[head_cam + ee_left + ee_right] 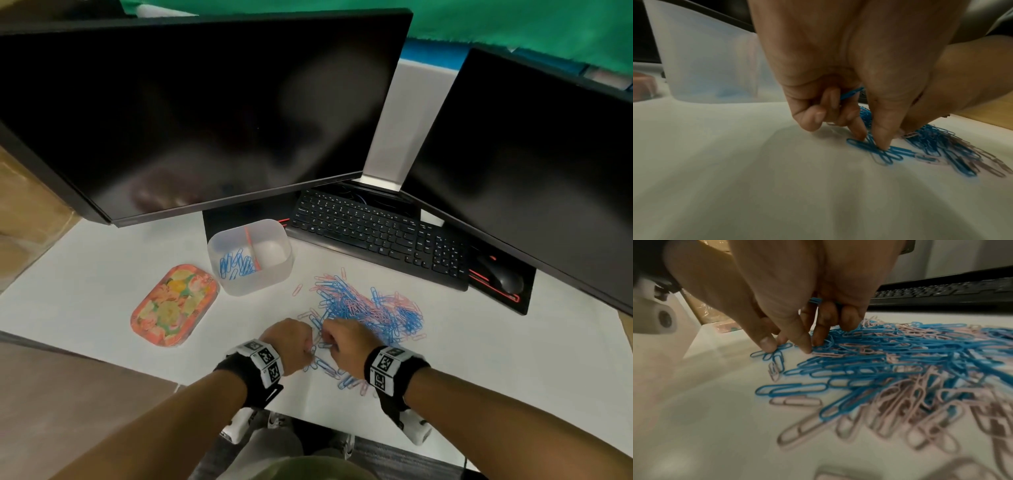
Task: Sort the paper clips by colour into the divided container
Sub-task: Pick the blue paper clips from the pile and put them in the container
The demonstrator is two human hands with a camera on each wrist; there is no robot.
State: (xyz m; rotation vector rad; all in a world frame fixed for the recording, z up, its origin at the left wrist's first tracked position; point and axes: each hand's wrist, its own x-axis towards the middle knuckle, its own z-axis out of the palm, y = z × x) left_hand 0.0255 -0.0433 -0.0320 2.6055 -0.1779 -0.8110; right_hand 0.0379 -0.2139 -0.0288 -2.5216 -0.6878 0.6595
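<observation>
From my remote seat I watched both hands working at the near edge of the paper clip pile point(368, 311), a mixed heap of blue and pink clips spread on the white desk point(102, 274) in front of the keyboard point(376, 233). The left hand point(291, 341) had its fingers curled with blue clips tucked against the palm, and its thumb and forefinger were pinching at a blue clip point(869, 147) lying flat on the desk. The right hand point(346, 337) also kept a blue clip or two curled under its fingers while its fingertips point(767, 344) pressed onto a loose blue clip at the pile's fringe. The divided container point(251, 284) stood well apart, behind and to the left, with blue clips in its left compartment; I could see none in the right one. Its flowered lid point(174, 305) lay just beside it. I judged these clips light, stiff and slick, apt to skate on the smooth desk and to hook into neighbours, so a clip pulled from the tangle could drag a pink one along. The better hold seemed to be a fingertip pinch across the rounded end of a clip lying singly at the edge, lifting it clear before adding it to the handful.
</observation>
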